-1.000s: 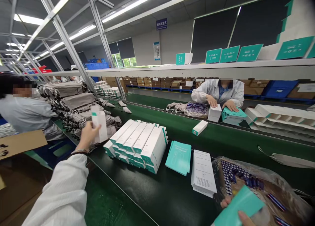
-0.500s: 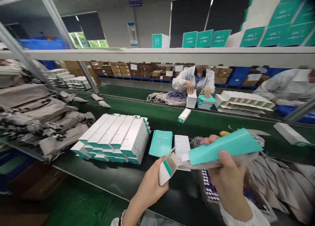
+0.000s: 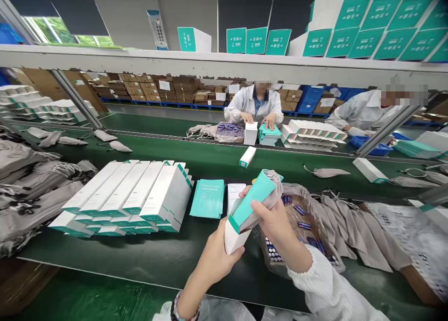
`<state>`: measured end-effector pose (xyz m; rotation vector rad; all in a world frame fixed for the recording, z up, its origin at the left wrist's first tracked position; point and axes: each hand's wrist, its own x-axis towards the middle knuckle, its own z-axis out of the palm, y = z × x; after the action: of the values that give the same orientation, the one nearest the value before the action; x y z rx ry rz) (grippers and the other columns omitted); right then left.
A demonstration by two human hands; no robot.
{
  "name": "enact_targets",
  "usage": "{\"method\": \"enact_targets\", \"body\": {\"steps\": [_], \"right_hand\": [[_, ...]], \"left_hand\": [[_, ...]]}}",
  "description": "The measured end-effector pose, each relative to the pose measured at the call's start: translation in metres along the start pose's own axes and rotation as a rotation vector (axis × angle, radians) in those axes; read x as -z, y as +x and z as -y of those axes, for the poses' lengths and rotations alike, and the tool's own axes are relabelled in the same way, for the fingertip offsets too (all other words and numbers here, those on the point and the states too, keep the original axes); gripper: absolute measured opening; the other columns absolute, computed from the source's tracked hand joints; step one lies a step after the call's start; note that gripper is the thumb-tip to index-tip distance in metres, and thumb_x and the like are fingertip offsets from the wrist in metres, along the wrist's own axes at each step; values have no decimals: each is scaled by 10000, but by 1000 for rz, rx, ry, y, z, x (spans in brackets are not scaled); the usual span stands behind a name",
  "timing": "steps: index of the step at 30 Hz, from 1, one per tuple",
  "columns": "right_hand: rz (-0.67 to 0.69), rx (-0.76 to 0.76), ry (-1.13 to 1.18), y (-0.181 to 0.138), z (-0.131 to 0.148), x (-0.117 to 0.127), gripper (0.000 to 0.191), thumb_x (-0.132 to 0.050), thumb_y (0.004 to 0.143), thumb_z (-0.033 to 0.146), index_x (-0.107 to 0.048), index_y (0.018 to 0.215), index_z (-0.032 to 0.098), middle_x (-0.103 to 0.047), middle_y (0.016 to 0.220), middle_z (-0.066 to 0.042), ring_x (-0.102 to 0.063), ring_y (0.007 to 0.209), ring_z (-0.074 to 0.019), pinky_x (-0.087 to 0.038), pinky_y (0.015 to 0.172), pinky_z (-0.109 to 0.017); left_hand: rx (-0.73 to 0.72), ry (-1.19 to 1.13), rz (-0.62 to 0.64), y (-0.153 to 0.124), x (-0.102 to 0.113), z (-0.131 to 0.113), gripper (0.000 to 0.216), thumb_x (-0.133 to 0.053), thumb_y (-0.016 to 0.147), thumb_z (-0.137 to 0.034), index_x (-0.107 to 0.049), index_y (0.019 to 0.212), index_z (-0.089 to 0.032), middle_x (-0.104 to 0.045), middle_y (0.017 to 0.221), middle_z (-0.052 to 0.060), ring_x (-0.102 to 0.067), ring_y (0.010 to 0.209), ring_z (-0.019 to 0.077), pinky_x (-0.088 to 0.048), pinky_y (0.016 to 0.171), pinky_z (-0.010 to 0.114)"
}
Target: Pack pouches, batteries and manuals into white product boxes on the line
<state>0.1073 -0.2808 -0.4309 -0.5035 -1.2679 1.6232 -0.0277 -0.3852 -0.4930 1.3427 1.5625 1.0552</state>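
My left hand grips a small white carton with a teal edge, its open end tilted up to the right. My right hand holds a teal booklet together with a grey pouch, and their lower ends sit inside the carton's mouth. Both hands hover over the green belt, just left of a plastic bag of small purple items.
A stack of white cartons lies to the left, with teal manuals and white leaflets beside it. Grey pouches lie at right and far left. Two people in white coats work across the far belt. A lone carton rides there.
My left hand brought the white carton from the far left to the centre. My right hand lifted the teal booklet with the pouch and tipped them down into the carton's open end. My view swung right.
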Motion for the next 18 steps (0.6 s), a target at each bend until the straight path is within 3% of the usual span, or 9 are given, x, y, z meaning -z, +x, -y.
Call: {"method": "enact_targets", "body": {"steps": [4, 6, 9, 12, 15, 18], "right_hand": [[-122, 7, -134, -6, -5, 2, 322, -761, 815, 318, -696, 1122, 245, -724, 1122, -54, -679, 1042, -246, -553, 922, -385], [-170, 19, -194, -12, -9, 0, 398, -762, 808, 334, -681, 1185, 234, -725, 1153, -67, -653, 1133, -262, -504, 1022, -405], [-259, -6, -206, -24, -21, -2, 507, -757, 809, 371, -622, 1275, 224, -735, 1127, -82, -686, 1075, -277, -534, 990, -433], [-210, -38, -209, -36, -39, -5, 619, -751, 815, 373, -527, 1371, 216, -671, 1271, -111, -652, 1162, -290, -514, 1033, -455], [-119, -19, -298, -44, -44, -4, 753, -734, 824, 338, -380, 1480, 233, -499, 1483, -125, -542, 1316, -289, -449, 1108, -477], [-113, 194, -561, -43, -29, 4, 721, -743, 817, 293, -414, 1457, 262, -515, 1463, -107, -544, 1302, -287, -391, 1144, -511]], "left_hand": [[-30, -32, 27, 6, -7, -3, 616, -692, 761, -162, -439, 1311, -279, -703, 1118, 9, -660, 940, 230, -489, 811, 311], [-58, -32, -37, 10, -14, -2, 619, -702, 755, -168, -447, 1309, -272, -703, 1115, 12, -663, 931, 223, -494, 802, 303], [-89, -27, -183, 15, -27, -1, 571, -721, 751, -210, -486, 1271, -243, -711, 1088, 32, -679, 899, 228, -511, 774, 306], [-127, -68, -317, 19, -38, -5, 499, -730, 749, -253, -527, 1203, -214, -730, 1006, 41, -698, 841, 233, -529, 723, 304], [-168, -153, -404, 23, -41, -11, 425, -734, 745, -252, -556, 1128, -209, -742, 969, 37, -711, 829, 227, -546, 714, 292], [-210, -141, -381, 24, -41, -13, 440, -750, 746, -269, -551, 1135, -210, -745, 1008, 42, -720, 864, 229, -563, 747, 299]]}}
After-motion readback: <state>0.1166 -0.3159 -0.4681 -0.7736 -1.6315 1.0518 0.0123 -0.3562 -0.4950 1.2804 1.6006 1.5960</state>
